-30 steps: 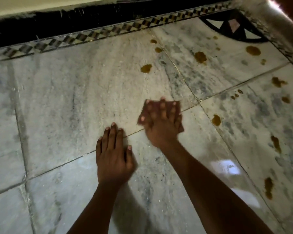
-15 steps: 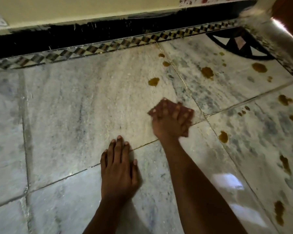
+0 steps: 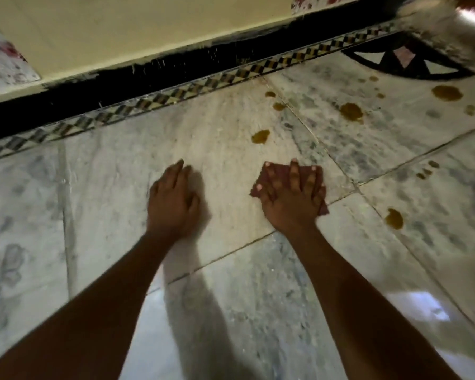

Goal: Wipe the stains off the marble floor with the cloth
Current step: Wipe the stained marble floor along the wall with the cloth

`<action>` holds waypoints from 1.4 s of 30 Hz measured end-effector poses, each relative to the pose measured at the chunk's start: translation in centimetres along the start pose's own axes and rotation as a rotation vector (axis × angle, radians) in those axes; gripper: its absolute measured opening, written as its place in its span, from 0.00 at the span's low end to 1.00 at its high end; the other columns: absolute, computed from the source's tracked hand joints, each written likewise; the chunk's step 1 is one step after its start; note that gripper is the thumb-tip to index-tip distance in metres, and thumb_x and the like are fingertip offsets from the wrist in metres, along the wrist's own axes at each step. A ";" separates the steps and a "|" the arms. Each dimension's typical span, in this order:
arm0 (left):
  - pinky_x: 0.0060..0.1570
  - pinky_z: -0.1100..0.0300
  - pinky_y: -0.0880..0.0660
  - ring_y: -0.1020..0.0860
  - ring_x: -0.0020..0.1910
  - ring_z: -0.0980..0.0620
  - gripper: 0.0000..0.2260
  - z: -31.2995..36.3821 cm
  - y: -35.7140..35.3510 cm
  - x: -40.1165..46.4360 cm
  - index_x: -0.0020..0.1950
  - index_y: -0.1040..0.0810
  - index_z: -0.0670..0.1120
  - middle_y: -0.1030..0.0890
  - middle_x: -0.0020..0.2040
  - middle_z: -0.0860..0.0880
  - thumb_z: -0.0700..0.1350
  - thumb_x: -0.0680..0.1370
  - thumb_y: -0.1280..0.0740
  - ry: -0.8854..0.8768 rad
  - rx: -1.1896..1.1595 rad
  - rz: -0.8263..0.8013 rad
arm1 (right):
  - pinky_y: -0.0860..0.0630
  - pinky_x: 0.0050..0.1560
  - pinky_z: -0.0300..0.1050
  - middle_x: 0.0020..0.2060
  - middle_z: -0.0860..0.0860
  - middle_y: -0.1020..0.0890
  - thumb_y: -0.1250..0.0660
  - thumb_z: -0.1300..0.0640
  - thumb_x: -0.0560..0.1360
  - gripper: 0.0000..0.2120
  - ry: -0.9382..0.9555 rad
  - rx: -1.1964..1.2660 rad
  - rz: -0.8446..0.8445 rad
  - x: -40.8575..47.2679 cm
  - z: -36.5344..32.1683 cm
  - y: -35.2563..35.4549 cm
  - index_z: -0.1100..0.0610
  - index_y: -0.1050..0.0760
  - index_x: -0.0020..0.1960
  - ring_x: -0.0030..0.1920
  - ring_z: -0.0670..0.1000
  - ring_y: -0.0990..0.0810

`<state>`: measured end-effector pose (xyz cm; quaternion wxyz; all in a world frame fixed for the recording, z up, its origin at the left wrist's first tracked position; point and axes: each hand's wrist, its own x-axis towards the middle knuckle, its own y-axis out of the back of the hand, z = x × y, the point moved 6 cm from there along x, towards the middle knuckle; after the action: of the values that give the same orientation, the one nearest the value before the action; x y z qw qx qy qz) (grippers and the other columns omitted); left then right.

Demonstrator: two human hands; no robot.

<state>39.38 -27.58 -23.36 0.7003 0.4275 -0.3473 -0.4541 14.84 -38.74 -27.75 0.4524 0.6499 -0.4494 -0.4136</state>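
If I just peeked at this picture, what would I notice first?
Probably the two hands in the middle: the right hand presses a reddish-brown cloth flat on the marble floor, and the left hand rests flat on the floor beside it. Next, the brown stains dotted beyond the cloth and off to the right, below a checkered border along the wall.

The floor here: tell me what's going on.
A person is kneeling or leaning over the marble floor, wiping it. The right hand presses a reddish-brown cloth flat with fingers spread. The left hand rests flat on bare marble beside it. Brown stains remain: the nearest stain lies just beyond the cloth, with more stains to the right.
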 end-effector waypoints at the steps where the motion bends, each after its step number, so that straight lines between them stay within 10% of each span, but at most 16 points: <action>1: 0.79 0.39 0.37 0.36 0.83 0.39 0.33 -0.7 -0.5 1.7 0.84 0.34 0.43 0.35 0.85 0.42 0.56 0.80 0.44 0.011 0.059 -0.033 | 0.55 0.80 0.77 0.87 0.52 0.50 0.52 0.29 0.81 0.30 0.102 -0.019 0.049 -0.4 0.1 0.3 0.29 0.46 0.82 0.85 0.69 0.57; 7: 0.82 0.42 0.44 0.44 0.87 0.46 0.31 -3.7 -2.3 3.9 0.86 0.39 0.50 0.42 0.88 0.48 0.61 0.86 0.50 0.030 0.118 0.019 | 0.59 0.82 0.69 0.87 0.47 0.57 0.58 0.22 0.75 0.34 0.015 -0.066 0.009 -1.8 3.1 0.9 0.22 0.61 0.79 0.86 0.60 0.63; 11: 0.82 0.42 0.45 0.45 0.87 0.46 0.30 -3.3 -1.9 4.0 0.87 0.40 0.51 0.43 0.88 0.49 0.60 0.86 0.50 0.030 0.105 0.015 | 0.59 0.81 0.75 0.88 0.55 0.55 0.57 0.25 0.77 0.34 -0.223 0.044 0.072 4.7 -1.2 0.3 0.28 0.50 0.83 0.85 0.68 0.62; 17: 0.82 0.41 0.45 0.47 0.88 0.47 0.30 -3.1 -1.8 4.1 0.87 0.41 0.52 0.45 0.89 0.50 0.60 0.85 0.49 0.068 0.100 -0.026 | 0.51 0.81 0.72 0.87 0.47 0.49 0.51 0.24 0.78 0.29 0.137 -0.070 0.099 2.8 -4.5 -0.1 0.22 0.49 0.79 0.87 0.62 0.54; 25: 0.81 0.39 0.46 0.47 0.88 0.46 0.30 -3.3 -2.2 4.2 0.87 0.40 0.50 0.45 0.89 0.48 0.59 0.85 0.50 0.086 0.123 -0.035 | 0.62 0.80 0.74 0.88 0.53 0.57 0.53 0.26 0.81 0.30 -0.371 0.095 0.091 11.2 -5.1 0.2 0.28 0.49 0.82 0.85 0.67 0.64; 32: 0.80 0.38 0.44 0.46 0.88 0.43 0.31 -3.2 -2.1 4.3 0.87 0.40 0.48 0.44 0.89 0.46 0.58 0.85 0.50 0.084 0.163 -0.063 | 0.47 0.80 0.71 0.87 0.48 0.45 0.49 0.27 0.80 0.30 0.148 -0.132 0.104 7.4 -5.2 0.9 0.26 0.46 0.81 0.86 0.62 0.50; 39: 0.81 0.39 0.46 0.46 0.88 0.45 0.30 -3.2 -2.4 4.3 0.86 0.38 0.49 0.43 0.88 0.47 0.56 0.84 0.45 0.091 0.173 -0.031 | 0.61 0.80 0.75 0.88 0.55 0.55 0.54 0.26 0.81 0.32 -0.414 0.087 0.100 15.2 -5.4 1.0 0.29 0.50 0.83 0.85 0.68 0.62; 42: 0.81 0.41 0.47 0.48 0.88 0.45 0.30 -3.2 -2.3 4.3 0.87 0.39 0.49 0.45 0.89 0.47 0.57 0.85 0.46 0.098 0.170 -0.043 | 0.64 0.80 0.75 0.87 0.50 0.61 0.54 0.26 0.80 0.31 -0.233 0.050 0.012 16.6 -9.6 -0.3 0.27 0.54 0.83 0.84 0.66 0.67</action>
<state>42.86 -31.15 -26.29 0.6677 0.5145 -0.3407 -0.4164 28.17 -52.54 -27.79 0.3832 0.6056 -0.5131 -0.4724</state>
